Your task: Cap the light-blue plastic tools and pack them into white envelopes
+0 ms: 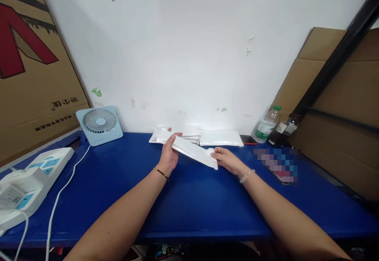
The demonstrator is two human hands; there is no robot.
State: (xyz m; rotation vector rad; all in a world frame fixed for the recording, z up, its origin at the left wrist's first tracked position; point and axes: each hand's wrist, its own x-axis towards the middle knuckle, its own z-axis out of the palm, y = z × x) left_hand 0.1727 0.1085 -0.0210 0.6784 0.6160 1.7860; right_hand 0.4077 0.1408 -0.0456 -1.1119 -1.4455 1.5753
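A long, flat white packet [194, 152] is held slantwise above the blue table, its right end lower than its left. My left hand [169, 153] grips it near the left end, thumb on top and fingers underneath. At the other end, my right hand [226, 159] pinches the corner between thumb and fingers. Behind it, against the wall, lies a stack of similar white packets [189, 130], partly covered by the held one. Another white packet [221, 138] lies flat just right of that stack.
On the blue table [118, 198] stand a light-blue fan [100, 122] and a white power strip [56, 164] with cables at left. To the right are a red-edged phone [248, 139], a clear bottle [268, 124], a dark bottle [282, 132] and a blurred-out object [280, 166]. Cardboard flanks both sides.
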